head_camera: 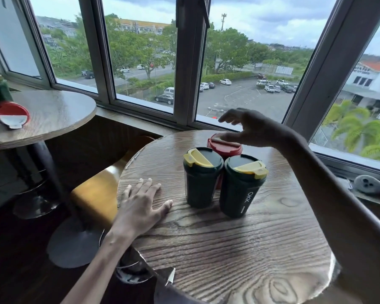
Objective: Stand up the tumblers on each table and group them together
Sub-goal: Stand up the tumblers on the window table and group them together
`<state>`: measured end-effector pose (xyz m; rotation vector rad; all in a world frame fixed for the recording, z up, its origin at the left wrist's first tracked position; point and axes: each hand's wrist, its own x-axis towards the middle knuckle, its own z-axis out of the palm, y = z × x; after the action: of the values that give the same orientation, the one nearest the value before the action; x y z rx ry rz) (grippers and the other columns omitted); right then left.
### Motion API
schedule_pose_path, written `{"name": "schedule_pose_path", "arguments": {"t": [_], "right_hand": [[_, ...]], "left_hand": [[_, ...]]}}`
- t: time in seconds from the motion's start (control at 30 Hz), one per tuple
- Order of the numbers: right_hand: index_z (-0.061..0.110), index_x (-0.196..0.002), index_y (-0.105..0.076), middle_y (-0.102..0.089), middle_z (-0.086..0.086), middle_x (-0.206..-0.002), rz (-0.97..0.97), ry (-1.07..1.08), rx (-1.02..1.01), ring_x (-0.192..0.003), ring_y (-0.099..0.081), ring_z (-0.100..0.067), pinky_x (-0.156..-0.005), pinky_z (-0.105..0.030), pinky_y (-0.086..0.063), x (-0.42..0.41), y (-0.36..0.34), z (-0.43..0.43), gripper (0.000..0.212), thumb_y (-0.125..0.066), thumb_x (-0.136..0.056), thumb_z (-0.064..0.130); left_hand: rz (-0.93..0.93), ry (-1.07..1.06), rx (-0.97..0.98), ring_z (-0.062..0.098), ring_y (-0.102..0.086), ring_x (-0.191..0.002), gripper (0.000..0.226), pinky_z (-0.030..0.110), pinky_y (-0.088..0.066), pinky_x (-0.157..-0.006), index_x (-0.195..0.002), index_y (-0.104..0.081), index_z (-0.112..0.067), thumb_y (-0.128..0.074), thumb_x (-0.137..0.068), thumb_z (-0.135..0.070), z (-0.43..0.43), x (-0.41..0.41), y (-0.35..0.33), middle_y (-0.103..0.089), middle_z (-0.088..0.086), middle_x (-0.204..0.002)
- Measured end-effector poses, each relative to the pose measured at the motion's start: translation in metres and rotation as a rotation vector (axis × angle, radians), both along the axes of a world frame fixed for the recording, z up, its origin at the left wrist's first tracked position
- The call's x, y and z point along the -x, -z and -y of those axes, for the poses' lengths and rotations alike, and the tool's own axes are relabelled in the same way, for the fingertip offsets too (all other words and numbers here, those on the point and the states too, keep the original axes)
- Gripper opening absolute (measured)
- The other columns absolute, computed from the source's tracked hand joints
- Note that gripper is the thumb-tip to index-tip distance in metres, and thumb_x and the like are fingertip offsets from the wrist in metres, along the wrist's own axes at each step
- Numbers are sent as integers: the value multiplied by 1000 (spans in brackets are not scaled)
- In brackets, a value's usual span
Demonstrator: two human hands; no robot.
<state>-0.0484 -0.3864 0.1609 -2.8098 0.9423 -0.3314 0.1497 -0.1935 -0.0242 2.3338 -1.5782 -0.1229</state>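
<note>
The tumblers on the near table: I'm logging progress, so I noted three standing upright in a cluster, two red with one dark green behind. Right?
Not quite: the colours are swapped. The head view shows two dark green tumblers with yellow lid flaps, left and right, with one red tumbler behind them. All three stand upright, clustered on the near table.

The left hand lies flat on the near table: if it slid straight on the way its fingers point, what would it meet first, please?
Probably nothing on the table: the left hand points toward the far edge, passing left of the nearest green tumbler. Depth is uncertain.
</note>
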Motion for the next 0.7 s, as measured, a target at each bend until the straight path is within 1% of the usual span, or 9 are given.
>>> {"name": "schedule_pose_path", "arguments": {"t": [0.1,0.17,0.2,0.27,0.33,0.4,0.5,0.6,0.7], "right_hand": [[21,-114,-60,-61,-4,-117,283,58,212,-110,-54,-22,-96,-40,-42,22,25,-53,37,-66,-82,37],[23,-105,-63,-63,0,-109,419,123,364,-106,-53,-21,-89,-34,-36,32,46,-90,27,-63,-81,36],[23,-101,-64,-63,1,-104,471,154,410,-102,-53,-20,-84,-33,-34,38,59,-108,24,-62,-81,35],[20,-97,-66,-64,0,-98,530,195,442,-93,-54,-20,-78,-32,-33,50,87,-140,23,-60,-81,35],[20,-98,-66,-62,1,-97,503,232,387,-92,-52,-17,-77,-29,-31,63,115,-164,26,-57,-82,38],[23,-106,-63,-60,5,-103,405,268,256,-97,-50,-14,-81,-28,-31,74,141,-179,35,-52,-81,46],[29,-129,-49,-50,9,-131,159,239,56,-123,-44,-13,-97,-27,-31,89,165,-191,61,-41,-78,62],[36,-143,-29,-19,11,-157,-12,138,-110,-145,-8,-5,-117,-29,-10,105,176,-201,82,-20,-71,75],[35,-139,-39,-26,8,-155,16,61,-125,-145,-10,-6,-119,-29,-4,115,178,-216,79,-22,-72,73]], "left_hand": [[-30,6,132,23,-37,-137,61,47,-22,-113,-126,-54,-18,-48,-85,-63,-3,1,-1,-51,6,-140],[-57,-19,220,23,-53,-122,56,47,-38,-103,-112,-62,-19,-43,-83,-63,-7,5,1,-64,2,-121],[-48,-10,247,22,-55,-120,56,45,-40,-102,-111,-62,-19,-41,-83,-63,-11,9,1,-65,1,-119],[-40,26,183,20,-42,-133,62,43,-27,-113,-125,-55,-21,-38,-85,-66,-24,23,3,-52,2,-138],[-23,54,120,16,-20,-144,76,40,-8,-119,-138,-42,-24,-27,-82,-73,-42,41,8,-33,-1,-153],[-20,59,114,15,-8,-147,82,39,0,-119,-142,-34,-26,-17,-78,-74,-58,61,11,-24,-1,-156],[-53,43,113,14,0,-147,81,41,4,-120,-145,-28,-28,-13,-80,-73,-76,83,16,-19,0,-158],[-48,37,123,11,6,-147,78,42,8,-119,-148,-23,-28,-15,-83,-71,-92,101,22,-15,-1,-159],[-81,-3,164,6,2,-146,69,41,7,-119,-147,-26,-28,-22,-89,-65,-117,123,26,-17,-3,-158]]}}
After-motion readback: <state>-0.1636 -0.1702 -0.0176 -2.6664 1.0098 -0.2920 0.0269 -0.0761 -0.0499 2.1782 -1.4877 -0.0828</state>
